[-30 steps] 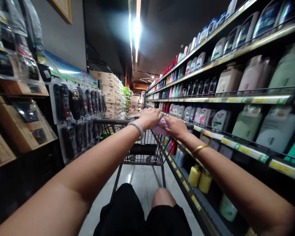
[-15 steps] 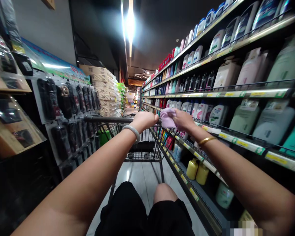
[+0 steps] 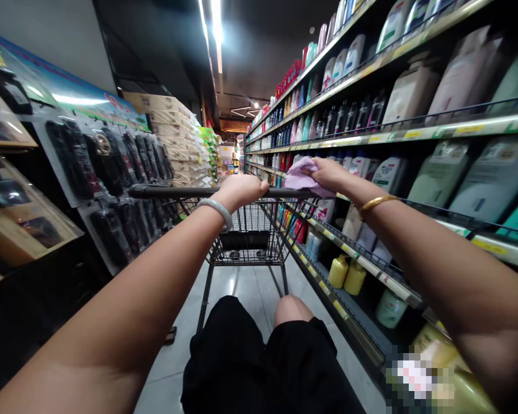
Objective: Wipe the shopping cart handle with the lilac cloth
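A dark shopping cart (image 3: 250,230) stands in front of me, its handle bar (image 3: 172,192) running crosswise. My left hand (image 3: 242,191) is wrapped round the middle of the bar, with a pale bangle on the wrist. In my right hand (image 3: 328,174) is a light purple cloth (image 3: 303,174), bunched up and lying over the right end of the bar. The fingertips of that hand are partly hidden by the cloth. A gold bangle (image 3: 377,203) circles the right wrist.
Shelves of shampoo and pump bottles (image 3: 408,98) line the right side, close to my right arm. Packaged dark goods (image 3: 103,161) hang on the left, with stacked boxes (image 3: 172,138) beyond. A tiled floor (image 3: 252,287) runs under the cart.
My right hand has moved right with the cloth, away from my left hand, toward the bar's right end. The left hand keeps its hold. The view has shifted a little.
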A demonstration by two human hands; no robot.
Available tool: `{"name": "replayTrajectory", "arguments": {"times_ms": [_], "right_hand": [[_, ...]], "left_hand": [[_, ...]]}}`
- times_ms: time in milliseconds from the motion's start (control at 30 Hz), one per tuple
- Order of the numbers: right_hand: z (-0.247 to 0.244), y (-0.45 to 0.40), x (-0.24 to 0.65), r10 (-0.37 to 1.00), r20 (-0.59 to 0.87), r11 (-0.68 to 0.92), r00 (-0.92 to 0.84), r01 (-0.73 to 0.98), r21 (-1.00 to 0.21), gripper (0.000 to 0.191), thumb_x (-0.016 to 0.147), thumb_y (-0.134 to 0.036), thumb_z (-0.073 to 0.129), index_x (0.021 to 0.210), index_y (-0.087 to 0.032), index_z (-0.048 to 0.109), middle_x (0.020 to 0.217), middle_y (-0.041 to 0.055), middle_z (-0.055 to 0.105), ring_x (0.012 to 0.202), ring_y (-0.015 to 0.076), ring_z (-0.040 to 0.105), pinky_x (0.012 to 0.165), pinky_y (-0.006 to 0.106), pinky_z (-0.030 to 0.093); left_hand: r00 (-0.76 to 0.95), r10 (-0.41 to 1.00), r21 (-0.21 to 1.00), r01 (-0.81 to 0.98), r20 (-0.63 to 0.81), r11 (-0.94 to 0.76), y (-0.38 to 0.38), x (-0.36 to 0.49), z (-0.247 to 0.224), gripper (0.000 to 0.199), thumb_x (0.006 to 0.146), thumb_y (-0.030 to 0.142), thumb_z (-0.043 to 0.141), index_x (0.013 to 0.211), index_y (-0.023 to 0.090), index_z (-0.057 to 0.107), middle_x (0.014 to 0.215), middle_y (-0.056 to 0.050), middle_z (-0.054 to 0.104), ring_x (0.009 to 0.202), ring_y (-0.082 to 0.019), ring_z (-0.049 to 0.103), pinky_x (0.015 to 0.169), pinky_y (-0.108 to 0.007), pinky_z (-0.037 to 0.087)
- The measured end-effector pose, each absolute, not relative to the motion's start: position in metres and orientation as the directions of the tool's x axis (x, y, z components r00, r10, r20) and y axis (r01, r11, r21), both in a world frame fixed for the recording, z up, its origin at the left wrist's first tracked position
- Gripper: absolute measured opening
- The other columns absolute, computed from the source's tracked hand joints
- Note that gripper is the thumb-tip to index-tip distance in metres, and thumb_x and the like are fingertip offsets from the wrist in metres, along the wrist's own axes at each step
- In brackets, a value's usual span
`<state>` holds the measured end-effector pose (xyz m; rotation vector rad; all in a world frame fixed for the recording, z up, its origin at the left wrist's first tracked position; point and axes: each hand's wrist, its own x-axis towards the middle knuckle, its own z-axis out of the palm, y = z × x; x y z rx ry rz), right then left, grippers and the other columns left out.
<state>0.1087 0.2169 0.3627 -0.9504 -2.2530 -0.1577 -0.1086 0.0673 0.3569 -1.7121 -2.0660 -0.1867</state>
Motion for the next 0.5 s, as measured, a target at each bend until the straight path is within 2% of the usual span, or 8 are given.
{"name": "replayTrajectory", "arguments": {"times_ms": [33, 100, 200, 267, 367, 400, 467, 500], "right_hand": [[0.363, 0.213, 0.108, 0.622, 0.608, 0.710, -0.494, 0.683, -0.171, 0.033, 0.097, -0.043, 0.063, 0.120, -0.024, 0.078, 0.116, 0.0105, 0.081, 0.089, 0.0265, 0.072, 0.073, 0.034, 0.049], [0.357, 0.201, 0.108, 0.609, 0.612, 0.716, -0.504, 0.682, -0.150, 0.035, 0.097, -0.045, 0.063, 0.123, -0.025, 0.075, 0.117, 0.0095, 0.081, 0.091, 0.0268, 0.071, 0.074, 0.034, 0.049], [0.341, 0.188, 0.114, 0.459, 0.707, 0.803, -0.538, 0.591, -0.072, 0.042, 0.099, -0.051, 0.060, 0.125, -0.022, 0.073, 0.121, 0.0123, 0.079, 0.099, 0.0295, 0.071, 0.083, 0.037, 0.050], [0.338, 0.191, 0.117, 0.446, 0.733, 0.854, -0.514, 0.490, -0.176, 0.043, 0.100, -0.051, 0.057, 0.127, -0.020, 0.072, 0.126, 0.0130, 0.078, 0.105, 0.0297, 0.071, 0.088, 0.038, 0.052], [0.348, 0.205, 0.112, 0.584, 0.665, 0.811, -0.466, 0.297, -0.505, 0.049, 0.102, -0.054, 0.054, 0.131, -0.018, 0.070, 0.124, 0.0118, 0.078, 0.103, 0.0257, 0.072, 0.088, 0.036, 0.054], [0.351, 0.209, 0.110, 0.618, 0.648, 0.780, -0.446, 0.245, -0.576, 0.052, 0.103, -0.055, 0.053, 0.133, -0.016, 0.069, 0.124, 0.0121, 0.078, 0.102, 0.0245, 0.072, 0.087, 0.035, 0.055], [0.350, 0.207, 0.109, 0.620, 0.665, 0.780, -0.416, 0.238, -0.578, 0.054, 0.103, -0.056, 0.052, 0.134, -0.014, 0.067, 0.124, 0.0132, 0.078, 0.103, 0.0244, 0.072, 0.088, 0.035, 0.055], [0.346, 0.202, 0.111, 0.582, 0.698, 0.813, -0.418, 0.292, -0.503, 0.052, 0.103, -0.054, 0.052, 0.133, -0.014, 0.067, 0.125, 0.0137, 0.077, 0.104, 0.0255, 0.072, 0.088, 0.036, 0.055]], "left_hand": [[-0.130, 0.900, -0.181, 0.958, 0.415, 0.222, 0.067, -0.110, 0.357, 0.060, 0.102, 0.047, 0.025, 0.111, 0.018, 0.076, 0.117, -0.017, 0.078, 0.105, -0.032, 0.073, 0.083, -0.040, 0.052], [-0.130, 0.902, -0.190, 0.956, 0.412, 0.225, 0.068, -0.112, 0.358, 0.060, 0.102, 0.047, 0.024, 0.111, 0.019, 0.076, 0.115, -0.017, 0.078, 0.103, -0.032, 0.074, 0.081, -0.040, 0.052], [-0.126, 0.902, -0.201, 0.953, 0.413, 0.225, 0.066, -0.116, 0.357, 0.058, 0.103, 0.046, 0.026, 0.112, 0.019, 0.076, 0.115, -0.017, 0.078, 0.104, -0.033, 0.074, 0.083, -0.040, 0.051], [-0.100, 0.908, -0.224, 0.953, 0.407, 0.206, 0.064, -0.118, 0.357, 0.055, 0.103, 0.045, 0.028, 0.114, 0.019, 0.075, 0.117, -0.017, 0.078, 0.107, -0.033, 0.073, 0.085, -0.039, 0.051], [-0.082, 0.911, -0.241, 0.951, 0.404, 0.193, 0.060, -0.117, 0.357, 0.055, 0.102, 0.046, 0.030, 0.118, 0.019, 0.075, 0.117, -0.017, 0.078, 0.107, -0.032, 0.073, 0.087, -0.038, 0.051], [-0.088, 0.909, -0.236, 0.951, 0.406, 0.198, 0.059, -0.117, 0.358, 0.056, 0.103, 0.046, 0.029, 0.119, 0.019, 0.075, 0.117, -0.017, 0.078, 0.106, -0.032, 0.073, 0.087, -0.037, 0.051], [-0.102, 0.908, -0.231, 0.950, 0.406, 0.210, 0.058, -0.117, 0.358, 0.058, 0.103, 0.048, 0.027, 0.121, 0.019, 0.074, 0.118, -0.016, 0.078, 0.106, -0.030, 0.073, 0.087, -0.036, 0.051], [-0.104, 0.909, -0.234, 0.949, 0.403, 0.213, 0.059, -0.118, 0.358, 0.059, 0.103, 0.048, 0.026, 0.122, 0.020, 0.074, 0.119, -0.016, 0.078, 0.106, -0.030, 0.073, 0.087, -0.036, 0.051]]}}
